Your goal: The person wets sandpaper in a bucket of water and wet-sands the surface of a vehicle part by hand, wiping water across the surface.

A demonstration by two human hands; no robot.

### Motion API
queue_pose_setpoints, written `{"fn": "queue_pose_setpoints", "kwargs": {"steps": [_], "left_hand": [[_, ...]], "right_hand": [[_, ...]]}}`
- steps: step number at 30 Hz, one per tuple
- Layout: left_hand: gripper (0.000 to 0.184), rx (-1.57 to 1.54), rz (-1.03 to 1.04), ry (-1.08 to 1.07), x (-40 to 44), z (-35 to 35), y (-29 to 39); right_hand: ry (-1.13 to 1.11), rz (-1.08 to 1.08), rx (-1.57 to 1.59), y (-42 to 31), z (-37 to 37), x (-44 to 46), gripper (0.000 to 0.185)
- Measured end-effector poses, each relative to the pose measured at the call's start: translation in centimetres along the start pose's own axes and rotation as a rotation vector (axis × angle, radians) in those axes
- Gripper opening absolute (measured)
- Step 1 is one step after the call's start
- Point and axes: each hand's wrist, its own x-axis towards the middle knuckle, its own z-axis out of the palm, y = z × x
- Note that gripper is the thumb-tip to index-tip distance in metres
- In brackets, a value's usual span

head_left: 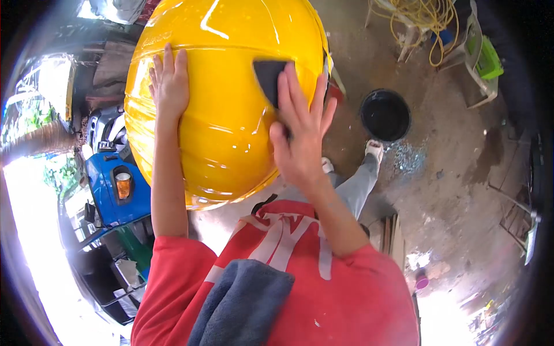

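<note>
A glossy yellow curved panel (pixel 222 109) fills the upper middle of the view, with bright reflections and wet-looking streaks. My left hand (pixel 171 83) lies flat on its left part, fingers spread and nothing held. On the right part, my right hand (pixel 301 130) presses a dark sheet (pixel 268 78) against the surface; part of the sheet sticks out past the fingertips. The fingers of that hand are spread over the sheet. A grey-blue cloth (pixel 245 303) hangs over the front of my red shirt.
A black bucket (pixel 385 115) stands on the floor to the right. Behind it are a coiled yellow hose (pixel 430 23), a chair and a green container (pixel 487 57). At left is a blue vehicle panel (pixel 109 199) with an orange lamp. My feet stand below the panel.
</note>
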Motion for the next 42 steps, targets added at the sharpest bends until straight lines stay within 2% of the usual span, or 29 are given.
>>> {"fn": "queue_pose_setpoints", "kwargs": {"steps": [3,5,8,10,11,13,16,17,18,20,23,25,27,31,32,34,36,39,41,42], "left_hand": [[0.07,0.017,0.072,-0.005,-0.3,-0.7,0.1],[0.069,0.03,0.116,0.002,0.3,-0.3,-0.4],[0.066,0.115,0.166,-0.003,-0.4,0.0,-0.7],[0.063,-0.063,-0.037,0.009,-0.8,-1.2,2.0],[0.059,0.072,0.166,0.029,-0.1,-0.1,-0.9],[0.056,0.069,0.165,0.046,-0.7,-0.8,1.0],[0.05,0.142,0.247,0.069,-0.9,-0.7,0.7],[0.05,0.113,0.262,0.069,-0.9,-0.8,0.5],[0.05,0.083,0.273,0.076,-1.0,-0.9,0.5],[0.049,0.099,0.268,0.076,-0.6,-1.0,0.9],[0.051,0.002,0.159,0.067,-0.8,-1.1,1.5],[0.054,-0.07,0.077,0.066,-0.8,-1.2,2.1],[0.056,-0.043,0.119,0.033,-1.0,-1.5,2.2],[0.063,0.108,0.252,0.018,-0.3,-0.8,0.0],[0.063,0.102,0.24,0.029,-0.1,-0.5,-0.2],[0.07,-0.065,0.015,0.04,-0.3,-0.4,0.8],[0.075,-0.066,0.012,0.014,-0.7,-0.4,0.5],[0.074,-0.081,-0.014,0.05,-0.4,-0.2,1.1],[0.074,0.025,0.019,0.036,-0.5,0.6,0.2],[0.074,0.013,0.01,0.034,-0.5,0.7,0.4]], "right_hand": [[0.008,0.073,0.137,-1.8,0.5,-3.0,0.08],[-0.066,-0.006,0.096,-2.0,1.3,-7.2,0.079],[-0.017,0.011,0.008,-0.3,-0.1,-1.2,0.076],[0.016,0.012,0.006,-0.2,0.0,0.0,0.072],[-0.026,0.016,0.043,-1.0,0.3,-1.5,0.073],[-0.086,-0.003,0.105,-2.4,1.4,-6.0,0.077],[-0.097,0.003,-0.018,-1.4,0.2,-3.8,0.076],[-0.054,0.059,0.019,-0.6,-0.2,-1.0,0.077],[0.034,0.025,0.022,0.6,0.3,0.3,0.079],[0.026,0.072,0.182,-1.3,0.4,-1.5,0.077],[-0.067,0.026,0.15,-2.4,1.3,-7.1,0.075],[-0.029,0.042,0.11,-1.0,0.0,-3.2,0.075],[0.059,0.018,0.047,1.4,0.4,0.4,0.078],[-0.093,0.02,0.131,-2.0,0.5,-6.2,0.078],[-0.101,0.005,0.127,-1.3,0.8,-6.0,0.078],[-0.091,-0.04,-0.028,-0.7,-0.1,-3.0,0.073],[0.036,-0.07,-0.056,0.2,-0.3,1.7,0.073],[-0.006,-0.083,0.01,-2.2,-0.7,-1.6,0.071],[-0.205,-0.139,-0.086,-3.0,-1.3,-3.9,0.072],[-0.216,-0.143,-0.097,-2.1,-1.3,-2.3,0.072]]}}
